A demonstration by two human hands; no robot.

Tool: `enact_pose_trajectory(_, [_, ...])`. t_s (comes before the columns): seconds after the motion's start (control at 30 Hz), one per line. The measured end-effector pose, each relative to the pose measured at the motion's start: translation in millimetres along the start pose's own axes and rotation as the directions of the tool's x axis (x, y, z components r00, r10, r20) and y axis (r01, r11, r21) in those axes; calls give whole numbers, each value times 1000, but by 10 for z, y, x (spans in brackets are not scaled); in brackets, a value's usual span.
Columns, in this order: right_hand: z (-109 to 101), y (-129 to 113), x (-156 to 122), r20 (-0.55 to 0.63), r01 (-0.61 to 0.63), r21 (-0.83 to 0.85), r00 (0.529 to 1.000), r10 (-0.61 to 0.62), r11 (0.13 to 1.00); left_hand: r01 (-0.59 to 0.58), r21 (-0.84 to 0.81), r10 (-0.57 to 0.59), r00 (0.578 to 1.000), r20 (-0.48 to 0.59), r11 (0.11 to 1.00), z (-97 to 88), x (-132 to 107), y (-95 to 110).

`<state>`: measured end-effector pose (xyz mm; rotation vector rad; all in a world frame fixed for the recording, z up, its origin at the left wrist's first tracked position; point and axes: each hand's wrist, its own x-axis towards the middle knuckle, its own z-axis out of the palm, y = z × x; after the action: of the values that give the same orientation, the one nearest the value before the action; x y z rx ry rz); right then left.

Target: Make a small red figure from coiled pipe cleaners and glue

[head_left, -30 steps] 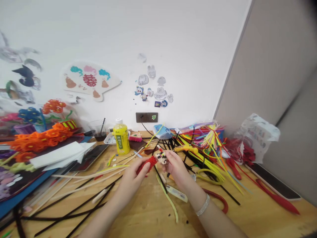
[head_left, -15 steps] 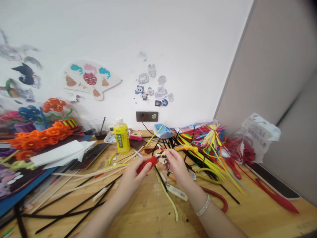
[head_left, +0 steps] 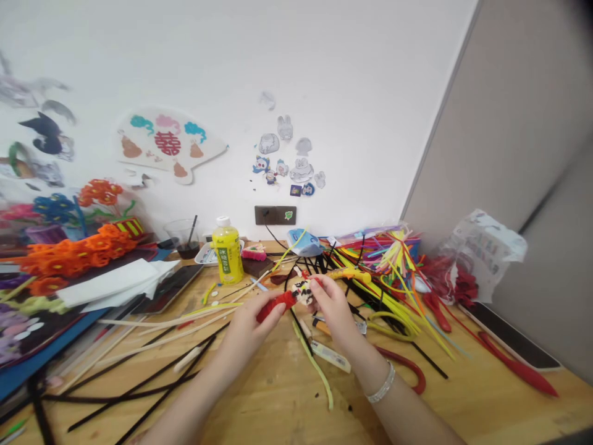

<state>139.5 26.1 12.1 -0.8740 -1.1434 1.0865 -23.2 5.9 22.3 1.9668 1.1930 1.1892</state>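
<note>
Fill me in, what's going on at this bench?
A person is working with both hands over a wooden workbench. The left hand grips a red pipe-cleaner piece, and the right hand pinches a small white-and-black figure beside it. Loose pipe cleaners lie heaped beyond the hands.

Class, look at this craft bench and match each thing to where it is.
Things:
1 red pipe cleaner
2 small figure
3 bracelet
4 yellow bottle

Places:
A around the right wrist
B pinched in the right hand
C standing on the bench
D gripped in the left hand

Pairs: 1-D, 2-B, 3-A, 4-C
</note>
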Motion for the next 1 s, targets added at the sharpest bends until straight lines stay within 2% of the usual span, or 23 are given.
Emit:
enact_pose_trajectory(0.33, [-33, 37, 9, 3, 42, -38, 999, -41, 998, 14, -2, -14, 1000, -3, 1000, -1, 1, -1])
enact_pose_trajectory(0.6, [-34, 19, 4, 14, 83, -56, 996, -83, 995, -10, -30, 8, 998, -57, 999, 7, 2, 20])
enact_pose_trajectory(0.8, [-46, 17, -2, 23, 119, -126, 993, -117, 985, 10, -30, -10, 1000, 0, 1000, 15, 0, 6])
enact_pose_trajectory(1.0, [-46, 4, -15, 13, 131, -153, 991, -131, 979, 24, -13, -24, 1000, 12, 1000, 26, -1, -38])
